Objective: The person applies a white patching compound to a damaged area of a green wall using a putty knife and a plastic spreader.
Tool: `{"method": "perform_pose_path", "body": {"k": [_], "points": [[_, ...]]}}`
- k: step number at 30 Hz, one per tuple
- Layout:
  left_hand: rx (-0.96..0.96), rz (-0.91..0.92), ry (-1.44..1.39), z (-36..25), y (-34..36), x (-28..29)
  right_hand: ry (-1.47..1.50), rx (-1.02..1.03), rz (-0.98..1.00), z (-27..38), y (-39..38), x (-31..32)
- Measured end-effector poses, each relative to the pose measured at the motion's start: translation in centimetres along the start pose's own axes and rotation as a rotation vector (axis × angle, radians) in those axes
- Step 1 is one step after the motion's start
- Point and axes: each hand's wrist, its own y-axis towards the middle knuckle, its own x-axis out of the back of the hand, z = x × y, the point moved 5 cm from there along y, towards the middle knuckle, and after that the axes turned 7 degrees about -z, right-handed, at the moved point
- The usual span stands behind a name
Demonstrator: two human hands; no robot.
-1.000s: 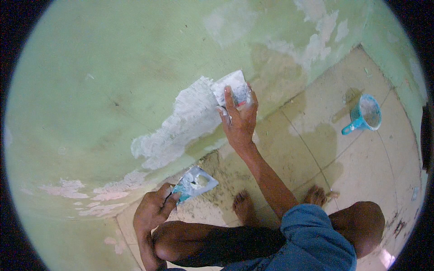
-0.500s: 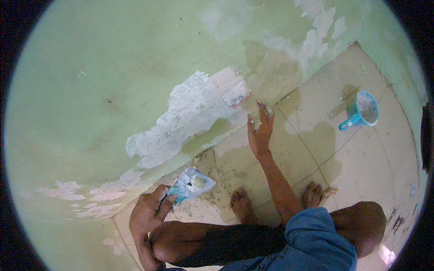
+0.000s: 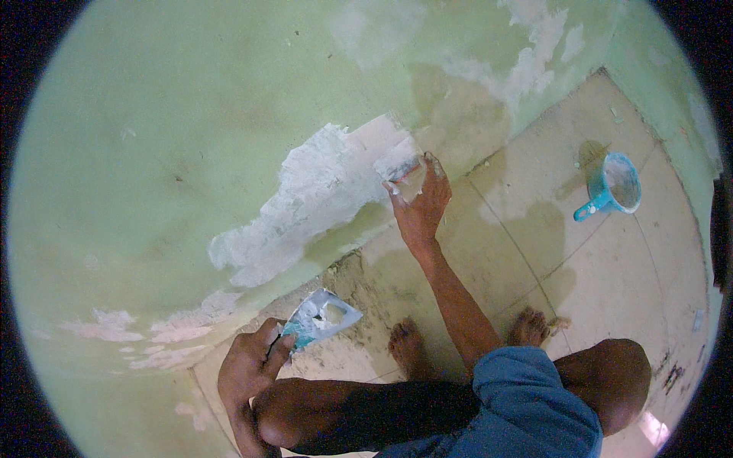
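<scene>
My left hand, at the lower left above my knee, is closed on a flat grey-and-teal putty scraper smeared with white putty. My right hand reaches to the wall, its thumb and fingers gripping the two ends of a flat putty blade with a reddish edge. That blade lies against a broad patch of white putty on the green wall. Bits of putty cling to the right fingers. The blade's lower edge is partly hidden by the hand.
On the tiled floor to the right stands a light-blue dipper holding whitish putty. My bare feet are on the tiles below the wall. Dark dirt marks the floor beside the wall's foot. More whitish patches show higher up.
My right hand has moved up and left to the wall and closed on the blade, which was resting there untouched. The left hand with its scraper has barely moved.
</scene>
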Motion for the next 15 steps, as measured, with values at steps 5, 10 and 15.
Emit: {"method": "perform_pose_path", "body": {"k": [5, 10, 15], "points": [[-0.008, 0.01, 0.028, -0.22, -0.05, 0.16, 0.066, -0.013, -0.012, 0.1, 0.09, 0.17], [-0.032, -0.01, 0.019, -0.22, 0.01, 0.17, 0.084, -0.001, -0.03, -0.19, 0.24, 0.25], [-0.023, -0.007, 0.011, -0.29, 0.18, 0.01, 0.037, 0.01, -0.006, 0.18, 0.06, 0.05]]}}
